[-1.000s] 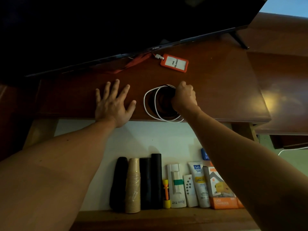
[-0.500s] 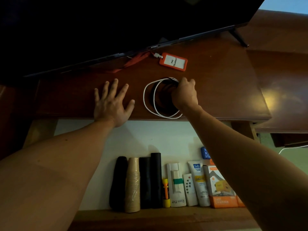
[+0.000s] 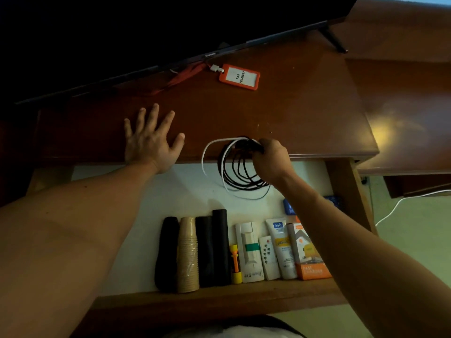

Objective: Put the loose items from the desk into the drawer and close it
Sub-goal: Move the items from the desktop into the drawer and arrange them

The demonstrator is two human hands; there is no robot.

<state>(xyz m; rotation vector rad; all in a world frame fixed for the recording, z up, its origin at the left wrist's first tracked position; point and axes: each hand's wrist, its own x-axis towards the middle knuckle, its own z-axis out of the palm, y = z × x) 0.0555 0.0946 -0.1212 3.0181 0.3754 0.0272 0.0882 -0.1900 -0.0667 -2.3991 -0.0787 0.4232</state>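
My right hand grips a coil of black and white cables at the desk's front edge, and the loops hang over the open drawer with its white bottom. My left hand lies flat on the brown desk top, fingers spread, holding nothing. An orange badge holder with a red lanyard lies on the desk near the screen.
A dark screen fills the back of the desk. Along the drawer's front wall stand black rolls, a stack of paper cups, a yellow torch, a white remote, a tube and an orange box. A white cable runs on the floor at right.
My right hand has lifted the cable coil off the desk and drawn it toward me, over the drawer. The left hand has stayed flat on the desk.
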